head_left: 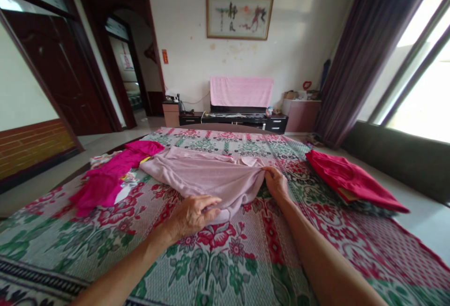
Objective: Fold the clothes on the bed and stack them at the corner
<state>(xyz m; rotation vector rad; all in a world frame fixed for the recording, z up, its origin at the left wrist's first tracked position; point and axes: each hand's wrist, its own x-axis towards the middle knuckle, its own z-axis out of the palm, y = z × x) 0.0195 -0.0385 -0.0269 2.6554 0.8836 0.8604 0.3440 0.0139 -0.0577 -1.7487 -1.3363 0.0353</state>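
Observation:
A pale pink knit garment (207,175) lies rumpled across the floral bed cover, with folds running over its surface. Its far right corner is pinched between the thumb and fingers of my right hand (276,183), which pulls the cloth slightly taut. My left hand (195,214) is at the garment's near edge, palm down, with thumb and fingers apart. Whether its fingertips touch the cloth I cannot tell.
Bright magenta clothing (105,182) lies heaped on the left over some patterned cloth. On the right sits a folded stack topped by a red garment (346,175). The floral cover (218,278) spreads beneath everything. Beyond stands a low black cabinet (191,119).

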